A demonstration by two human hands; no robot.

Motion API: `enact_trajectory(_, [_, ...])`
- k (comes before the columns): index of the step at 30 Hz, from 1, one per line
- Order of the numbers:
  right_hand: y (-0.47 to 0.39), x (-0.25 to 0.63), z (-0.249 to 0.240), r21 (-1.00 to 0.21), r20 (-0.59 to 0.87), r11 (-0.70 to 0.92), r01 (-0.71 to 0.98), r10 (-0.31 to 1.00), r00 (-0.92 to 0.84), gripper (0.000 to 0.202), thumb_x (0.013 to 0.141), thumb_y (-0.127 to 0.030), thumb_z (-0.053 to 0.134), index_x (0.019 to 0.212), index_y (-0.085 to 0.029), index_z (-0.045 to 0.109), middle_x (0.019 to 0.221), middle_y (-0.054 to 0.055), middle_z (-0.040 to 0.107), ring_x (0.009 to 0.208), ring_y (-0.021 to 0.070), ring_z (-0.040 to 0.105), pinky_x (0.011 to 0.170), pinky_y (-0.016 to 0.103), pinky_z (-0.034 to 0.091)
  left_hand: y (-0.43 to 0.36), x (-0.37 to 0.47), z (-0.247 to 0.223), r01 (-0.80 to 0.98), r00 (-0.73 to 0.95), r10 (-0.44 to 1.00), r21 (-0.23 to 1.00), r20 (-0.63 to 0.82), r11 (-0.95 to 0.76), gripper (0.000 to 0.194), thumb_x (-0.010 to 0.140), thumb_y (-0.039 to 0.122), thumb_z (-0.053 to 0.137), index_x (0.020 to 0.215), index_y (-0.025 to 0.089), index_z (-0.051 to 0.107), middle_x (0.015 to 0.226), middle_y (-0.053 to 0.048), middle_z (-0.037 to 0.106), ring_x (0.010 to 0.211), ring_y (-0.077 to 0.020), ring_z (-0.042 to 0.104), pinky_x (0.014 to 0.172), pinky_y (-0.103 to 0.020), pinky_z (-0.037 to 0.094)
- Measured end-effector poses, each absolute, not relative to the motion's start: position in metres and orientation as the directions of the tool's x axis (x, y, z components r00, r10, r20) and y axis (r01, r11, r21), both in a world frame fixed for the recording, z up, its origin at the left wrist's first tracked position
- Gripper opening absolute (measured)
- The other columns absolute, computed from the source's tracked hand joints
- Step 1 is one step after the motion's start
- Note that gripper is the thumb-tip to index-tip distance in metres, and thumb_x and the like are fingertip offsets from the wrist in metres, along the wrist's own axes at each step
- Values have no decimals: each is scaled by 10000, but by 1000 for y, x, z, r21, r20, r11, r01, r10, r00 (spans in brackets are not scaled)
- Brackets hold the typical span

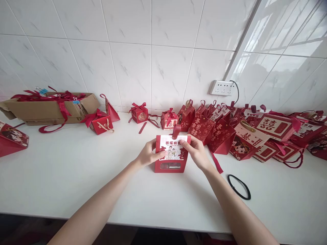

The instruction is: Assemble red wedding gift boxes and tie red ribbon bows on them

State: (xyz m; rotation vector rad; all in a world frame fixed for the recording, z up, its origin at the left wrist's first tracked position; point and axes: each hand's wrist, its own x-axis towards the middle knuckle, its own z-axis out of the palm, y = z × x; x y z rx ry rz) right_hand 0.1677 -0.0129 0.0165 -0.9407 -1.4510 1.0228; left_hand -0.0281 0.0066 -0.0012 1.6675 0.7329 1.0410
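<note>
Both hands: left hand (147, 154), right hand (195, 152) | grip red gift box (170, 162) | label unreadable

A red cardboard gift box (170, 154) with a white front panel bearing a cartoon couple; red paper bags (221, 136) patterned with gold characters; a brown cardboard carton (48, 110); a black elastic loop (239, 186); white marbled wall tiles (133, 64)

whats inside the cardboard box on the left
Red ribbons spill over the cardboard box rim, with blue clips among them. Its walls hide whatever lies deeper.
</note>
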Motion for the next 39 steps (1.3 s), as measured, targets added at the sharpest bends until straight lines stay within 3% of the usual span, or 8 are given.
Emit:
enact_trajectory(10, [-14, 168, 18, -946, 305, 316, 75, 944, -125, 292, 793, -481, 560, 836, -192, 575, 846, 37, 650, 802, 217, 613, 690, 337, 500, 13, -32, 1, -93, 625, 765, 988, 154, -124, 430, 648, 270, 700, 1054, 145, 640, 1071, -116, 673, 993, -312, 619, 871, -452, 487])
enact_trajectory(15, [-14, 160, 7, -786, 603, 540, 300, 776, 185, 455, 794, -408, 587, 1161, -217, 398, 1209, 107, 492, 1138, 231, 483, 978, 439, 392, 8, -17, -9, 23, 304, 920, 964, 246, -265, 396, 707, 384, 660, 1018, 144, 614, 1047, -104, 672, 970, -270, 620, 853, -401, 492])
enact_trajectory(18, [-18, 151, 1, -741, 603, 557, 376, 798, 7, 571, 772, -418, 609, 1238, -226, 341, 1307, 134, 409, 1226, 254, 410, 1006, 476, 362, -1, -7, -15, 176, 73, 913, 895, 402, -409, 506, 716, 429, 644, 1126, 151, 536, 1145, -127, 611, 1040, -268, 578, 896, -408, 464])
enact_trajectory(21, [-20, 147, 0, -756, 531, 556, 345, 830, -173, 669, 758, -404, 614, 1307, -231, 274, 1368, 130, 366, 1265, 268, 370, 975, 468, 398, -9, -3, -17, 266, 261, 803, 760, 536, -593, 682, 695, 409, 657, 1282, 159, 416, 1334, -159, 448, 1217, -300, 436, 993, -450, 391])
enact_trajectory(24, [-14, 155, 3, -814, 495, 503, 290, 862, -106, 438, 812, -341, 524, 1211, -213, 399, 1230, 93, 519, 1144, 240, 491, 969, 438, 405, -9, -7, -16, 230, 505, 715, 723, 484, -652, 524, 787, 407, 547, 1255, 185, 474, 1345, -134, 437, 1258, -284, 392, 1039, -442, 347])
enact_trajectory(30, [-1, 180, 5, -928, 362, 367, -62, 929, 70, 356, 775, -297, 475, 1127, -251, 451, 1112, 46, 601, 999, 239, 584, 827, 388, 499, 9, -19, -10, 158, 60, 936, 923, 347, -352, 423, 786, 460, 544, 1123, 207, 506, 1205, -112, 529, 1091, -246, 526, 864, -375, 463])
enact_trajectory(35, [-6, 179, 15, -949, 244, 259, -182, 965, 99, 283, 756, -385, 537, 989, -224, 527, 934, 59, 665, 753, 242, 641, 636, 358, 523, 5, -23, 4, -106, 641, 762, 994, 93, -33, 443, 783, 504, 539, 1142, 245, 554, 1172, -97, 590, 1086, -260, 554, 853, -386, 477])
enact_trajectory(39, [-8, 177, 23, -953, 188, 196, -232, 980, 57, 359, 786, -532, 525, 914, -201, 580, 951, 85, 679, 805, 254, 647, 649, 355, 524, -1, -21, 6, -137, 676, 737, 982, -5, 132, 402, 763, 520, 545, 1024, 225, 627, 1039, -84, 657, 908, -235, 624, 753, -353, 509])
